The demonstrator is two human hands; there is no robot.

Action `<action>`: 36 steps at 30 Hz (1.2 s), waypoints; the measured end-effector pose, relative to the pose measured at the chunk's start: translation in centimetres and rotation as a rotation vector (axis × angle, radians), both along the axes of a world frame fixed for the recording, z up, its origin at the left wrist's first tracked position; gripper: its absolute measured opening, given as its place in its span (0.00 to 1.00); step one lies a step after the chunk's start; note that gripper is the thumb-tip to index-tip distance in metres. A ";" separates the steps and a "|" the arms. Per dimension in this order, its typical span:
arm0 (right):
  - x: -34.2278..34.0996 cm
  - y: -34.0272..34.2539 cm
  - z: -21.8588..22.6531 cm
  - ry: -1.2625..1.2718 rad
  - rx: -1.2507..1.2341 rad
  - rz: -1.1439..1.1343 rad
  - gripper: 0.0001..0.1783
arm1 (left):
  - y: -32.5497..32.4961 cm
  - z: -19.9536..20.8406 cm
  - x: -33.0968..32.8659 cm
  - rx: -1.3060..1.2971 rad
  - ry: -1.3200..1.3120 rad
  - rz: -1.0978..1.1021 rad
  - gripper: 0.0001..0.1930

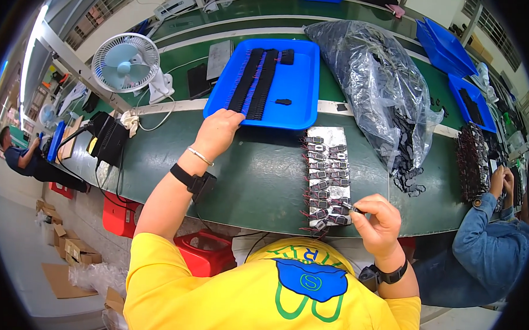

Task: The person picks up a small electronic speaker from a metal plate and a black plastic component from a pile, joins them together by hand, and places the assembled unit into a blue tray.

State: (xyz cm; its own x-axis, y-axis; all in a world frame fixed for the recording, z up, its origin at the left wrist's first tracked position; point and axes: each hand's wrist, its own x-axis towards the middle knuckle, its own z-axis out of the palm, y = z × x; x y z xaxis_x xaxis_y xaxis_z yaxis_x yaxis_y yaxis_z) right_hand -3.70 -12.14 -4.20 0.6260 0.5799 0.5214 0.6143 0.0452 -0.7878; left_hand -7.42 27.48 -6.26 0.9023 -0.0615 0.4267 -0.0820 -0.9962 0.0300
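Two bare hands: right hand (pixel 379 225) pinches a small dark piece (pixel 356 209) at the near right edge of a flat silvery plate (pixel 328 133), piece pointing left; left hand (pixel 219 130) curls at a smooth blue plastic tray's (pixel 293 116) near-left corner, grip unclear. Plate's long axis runs away from wearer, under rows of blocky black parts (pixel 338 174).

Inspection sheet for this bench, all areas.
Surface: green table, some light reflections.
Work items: pale board bearing rows of small wired units; blue tray holding black strips.
Clutter: clear bag, dark parts spilling from its near end.
Hands: left hand at tray's near rim, grip unclear; right hand pinches small dark part at board's right edge.
Cables: white cable by the fan.
Surroundings: red stools below; denim-sleeved person right, another person far left.
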 end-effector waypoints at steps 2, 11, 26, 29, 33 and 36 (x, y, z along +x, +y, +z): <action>0.0 -0.2 0.0 0.002 0.003 -0.001 0.07 | 0.1 0.1 -0.6 0.001 -0.002 -0.009 0.10; 0.0 0.0 0.1 -0.038 0.023 -0.017 0.09 | -1.0 0.3 -4.3 -0.051 0.000 -0.020 0.12; -0.3 0.3 0.2 -0.046 0.021 0.050 0.08 | -1.6 2.6 -11.7 -0.074 0.038 -0.018 0.13; -0.3 0.3 0.2 -0.037 0.016 0.054 0.09 | -2.1 2.1 -13.1 -0.072 0.079 -0.015 0.14; -0.5 0.7 0.4 -0.044 0.018 0.077 0.09 | -3.4 1.3 -14.6 -0.086 0.094 0.031 0.14; -0.6 1.1 0.7 -0.038 0.012 0.090 0.09 | -4.2 0.8 -15.0 -0.086 0.060 0.046 0.14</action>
State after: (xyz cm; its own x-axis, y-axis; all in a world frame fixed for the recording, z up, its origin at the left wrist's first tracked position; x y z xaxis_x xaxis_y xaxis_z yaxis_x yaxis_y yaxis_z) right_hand -4.29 -11.07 -3.53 0.5508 0.6269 0.5510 0.6370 0.1108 -0.7629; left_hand -22.45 23.32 -5.47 0.9275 0.0149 0.3734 -0.0320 -0.9924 0.1190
